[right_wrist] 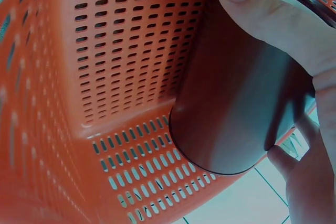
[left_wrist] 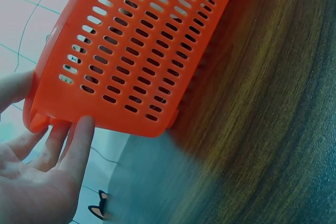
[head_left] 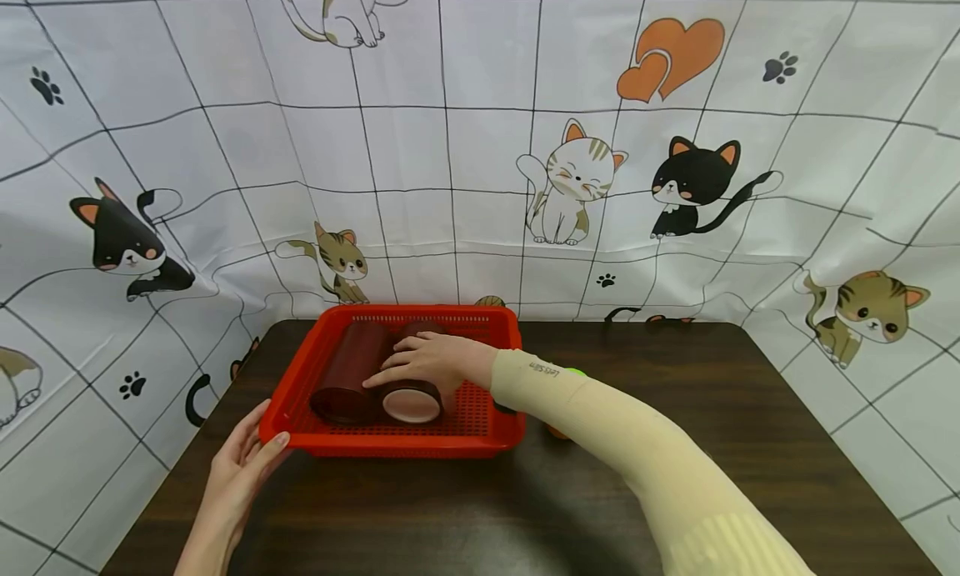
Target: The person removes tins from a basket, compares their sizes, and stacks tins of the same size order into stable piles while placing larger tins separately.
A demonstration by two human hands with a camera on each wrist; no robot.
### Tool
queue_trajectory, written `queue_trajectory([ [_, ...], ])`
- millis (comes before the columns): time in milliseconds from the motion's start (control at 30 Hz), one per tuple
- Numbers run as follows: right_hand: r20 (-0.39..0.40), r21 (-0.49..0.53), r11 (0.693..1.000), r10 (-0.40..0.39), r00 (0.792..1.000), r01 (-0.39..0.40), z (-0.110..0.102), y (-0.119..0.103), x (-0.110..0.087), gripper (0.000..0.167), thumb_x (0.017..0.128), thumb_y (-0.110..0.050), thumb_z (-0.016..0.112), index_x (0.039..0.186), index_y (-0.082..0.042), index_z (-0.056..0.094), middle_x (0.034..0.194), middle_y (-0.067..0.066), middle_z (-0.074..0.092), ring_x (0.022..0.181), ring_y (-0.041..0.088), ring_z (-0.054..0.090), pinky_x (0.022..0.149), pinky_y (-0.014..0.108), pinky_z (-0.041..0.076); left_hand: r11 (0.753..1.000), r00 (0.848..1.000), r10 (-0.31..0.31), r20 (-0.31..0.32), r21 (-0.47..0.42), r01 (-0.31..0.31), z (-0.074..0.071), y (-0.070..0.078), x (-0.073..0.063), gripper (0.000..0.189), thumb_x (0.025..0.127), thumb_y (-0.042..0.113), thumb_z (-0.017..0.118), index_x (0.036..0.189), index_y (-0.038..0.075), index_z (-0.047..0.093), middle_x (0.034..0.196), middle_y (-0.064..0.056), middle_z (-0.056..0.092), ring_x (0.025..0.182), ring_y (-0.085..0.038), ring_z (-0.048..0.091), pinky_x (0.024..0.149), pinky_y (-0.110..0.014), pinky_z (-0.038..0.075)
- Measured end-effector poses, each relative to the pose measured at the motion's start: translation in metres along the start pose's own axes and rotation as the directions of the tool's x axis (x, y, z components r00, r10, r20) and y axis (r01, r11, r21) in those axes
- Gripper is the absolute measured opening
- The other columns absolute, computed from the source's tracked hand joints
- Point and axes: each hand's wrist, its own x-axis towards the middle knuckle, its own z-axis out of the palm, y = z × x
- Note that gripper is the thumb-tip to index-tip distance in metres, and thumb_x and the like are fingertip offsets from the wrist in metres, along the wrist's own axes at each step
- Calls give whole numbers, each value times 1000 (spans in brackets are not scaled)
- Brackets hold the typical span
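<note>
A red plastic basket (head_left: 405, 451) with slotted walls stands on the dark wooden table. My left hand (head_left: 238, 472) grips its near left corner, thumb over the rim and fingers beneath, as the left wrist view also shows. Two dark brown cylinders lie lengthwise inside: the left cylinder (head_left: 358, 368) rests along the basket's left side. Over the other cylinder (right_wrist: 231, 98), whose pale round end (head_left: 412, 406) faces me, my right hand (head_left: 427, 361) is curved and grips it. In the right wrist view the thumb lies by one end rim, with fingers on the opposite side.
Partly hidden behind the right sleeve (head_left: 600, 418), a small object with a bright green top (head_left: 576, 372) stands on the table (head_left: 720, 443), just right of the basket. A white cat-print sheet (head_left: 480, 176) hangs along the table's back and sides.
</note>
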Motion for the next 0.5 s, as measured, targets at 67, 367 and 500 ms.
queue_trajectory([
  [67, -14, -10, 1000, 1, 1000, -1, 1, 0, 0, 120, 69, -44, 87, 156, -47, 6, 162, -11, 27, 149, 23, 25, 122, 46, 29, 1000, 1000, 2, -1, -2, -2, -1, 0, 0, 72, 97, 9, 62, 158, 13, 23, 124, 18, 53, 107, 9, 61, 87, -15, 56],
  [367, -4, -120, 993, 11, 1000, -12, 2, -2, 6, 106, 67, -54, 85, 152, -44, 22, 157, -6, 30, 143, 22, 29, 119, 46, 33, 1000, 1000, 4, -3, 6, -4, 1, 1, 0, 72, 97, 8, 61, 157, 11, 22, 122, 19, 55, 107, 8, 61, 86, -15, 56],
  [500, 39, -104, 994, 39, 998, -35, 1, -4, 5, 108, 66, -58, 85, 152, -47, 20, 154, -3, 29, 142, 23, 29, 120, 50, 32, 1000, 1000, -4, -14, 15, 4, 2, 1, 0, 72, 97, 8, 61, 157, 10, 23, 121, 19, 55, 106, 8, 62, 85, -14, 56],
])
